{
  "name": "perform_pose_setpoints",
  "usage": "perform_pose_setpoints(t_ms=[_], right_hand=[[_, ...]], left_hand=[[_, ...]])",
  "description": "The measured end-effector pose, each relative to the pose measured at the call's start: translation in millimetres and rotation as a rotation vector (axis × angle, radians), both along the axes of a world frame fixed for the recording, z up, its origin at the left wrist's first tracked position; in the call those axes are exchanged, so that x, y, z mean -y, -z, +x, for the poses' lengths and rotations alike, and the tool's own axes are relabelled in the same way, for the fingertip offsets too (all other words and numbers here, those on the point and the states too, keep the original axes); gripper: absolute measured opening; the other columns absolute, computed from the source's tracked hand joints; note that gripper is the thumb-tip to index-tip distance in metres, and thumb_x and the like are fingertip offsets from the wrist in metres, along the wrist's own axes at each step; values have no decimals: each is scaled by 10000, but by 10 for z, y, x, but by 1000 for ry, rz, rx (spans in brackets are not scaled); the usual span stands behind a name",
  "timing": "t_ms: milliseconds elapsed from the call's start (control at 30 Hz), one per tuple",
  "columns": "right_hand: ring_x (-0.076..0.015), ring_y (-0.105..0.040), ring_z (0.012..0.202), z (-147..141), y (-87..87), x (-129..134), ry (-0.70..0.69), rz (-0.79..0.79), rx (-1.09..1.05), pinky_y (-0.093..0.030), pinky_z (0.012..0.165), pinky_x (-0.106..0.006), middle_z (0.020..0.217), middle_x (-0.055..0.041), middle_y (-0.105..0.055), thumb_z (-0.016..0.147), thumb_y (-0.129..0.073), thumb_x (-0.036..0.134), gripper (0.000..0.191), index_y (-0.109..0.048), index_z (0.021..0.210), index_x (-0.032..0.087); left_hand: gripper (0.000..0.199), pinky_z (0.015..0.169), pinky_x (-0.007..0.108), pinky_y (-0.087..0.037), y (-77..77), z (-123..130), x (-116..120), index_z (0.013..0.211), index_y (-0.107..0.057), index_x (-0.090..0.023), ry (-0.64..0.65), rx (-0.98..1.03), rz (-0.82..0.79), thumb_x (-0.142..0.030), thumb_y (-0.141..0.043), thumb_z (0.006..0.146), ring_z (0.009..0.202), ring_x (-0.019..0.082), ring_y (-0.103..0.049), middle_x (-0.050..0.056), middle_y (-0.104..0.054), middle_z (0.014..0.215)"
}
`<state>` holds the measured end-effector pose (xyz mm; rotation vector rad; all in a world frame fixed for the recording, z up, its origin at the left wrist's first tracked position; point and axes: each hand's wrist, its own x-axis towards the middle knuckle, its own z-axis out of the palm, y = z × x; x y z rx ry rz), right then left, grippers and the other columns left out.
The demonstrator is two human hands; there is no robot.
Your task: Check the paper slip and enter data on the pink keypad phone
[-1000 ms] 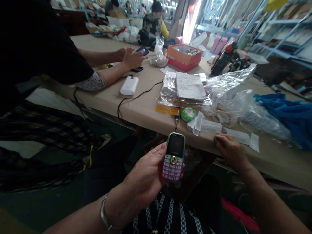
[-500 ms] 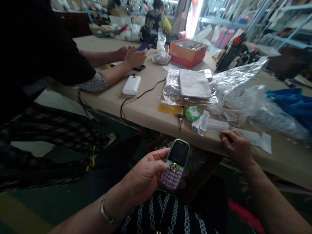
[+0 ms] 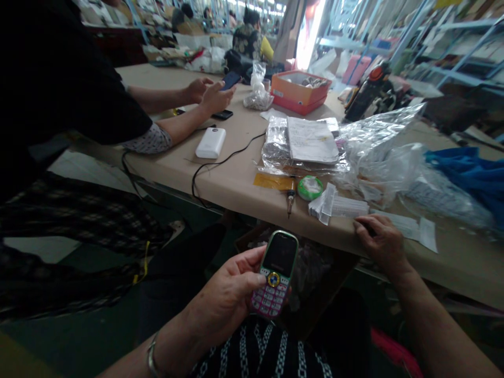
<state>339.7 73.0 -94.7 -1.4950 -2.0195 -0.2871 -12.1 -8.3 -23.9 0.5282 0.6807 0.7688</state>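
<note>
L hand [image 3: 228,299] – gripping pink phone [image 3: 274,275], thumb on keys | R hand [image 3: 380,241] – curled, empty, on table [image 3: 236,178] edge, well right of phone

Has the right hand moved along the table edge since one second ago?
No. The right hand rests at the table edge, just below the white paper slips, as before; only the camera shifted.

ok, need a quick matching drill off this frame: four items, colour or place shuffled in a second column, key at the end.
Things:
1. keypad phone
2. power bank
3. open box
4. right hand

Descriptions:
A. orange, far side of the table
B. white, cable beside it
C. at the table's near edge, on paper slips
D. pink keys, green rim, held in the left hand

Pairs: 1-D, 2-B, 3-A, 4-C
</note>
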Motion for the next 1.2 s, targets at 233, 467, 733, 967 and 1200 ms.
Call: perform_pose_setpoints(t_ms=[233,467,733,967,1200], right_hand=[[-245,-580,853,-6,0,3,4,-16,-19,-475,777,-370,870,-68,-622,864,-476,335,218,-635,890,189],[-241,-581,840,-10,-12,7,-2,-5,-40,-472,772,-367,856,-57,-621,866,-491,340,202,-632,869,195],[-241,-583,835,-12,-5,14,8,10,-36,-474,780,-367,857,-60,-619,862,-502,331,191,-636,865,196],[-251,-581,848,-14,-5,13,9,4,-29,-473,772,-375,856,-66,-621,867,-492,343,208,-636,868,194],[-239,-583,833,-20,-8,9,-2,19,-36,-474,766,-368,852,-58,-621,868,-493,334,198,-635,870,196]], left_hand=[[420,776,350,-502,-12,5,-18,1143,-620,-162,-32,-22,-10,-156,-641,723,814,213,-659,110,-687,960],[448,739,347,-513,41,-15,-28,1155,-597,-157,-34,-21,-15,-169,-642,709,805,216,-655,117,-679,971],[417,629,291,-520,86,59,-40,1040,-576,-167,-73,-97,-70,-127,-691,641,665,165,-638,51,-649,839],[501,585,254,-490,88,116,-24,1087,-547,-181,-98,-202,-32,-98,-680,611,607,124,-591,20,-628,784],[514,610,251,-473,97,127,-2,1107,-561,-200,-114,-221,22,-79,-660,617,638,114,-575,19,-629,826]])
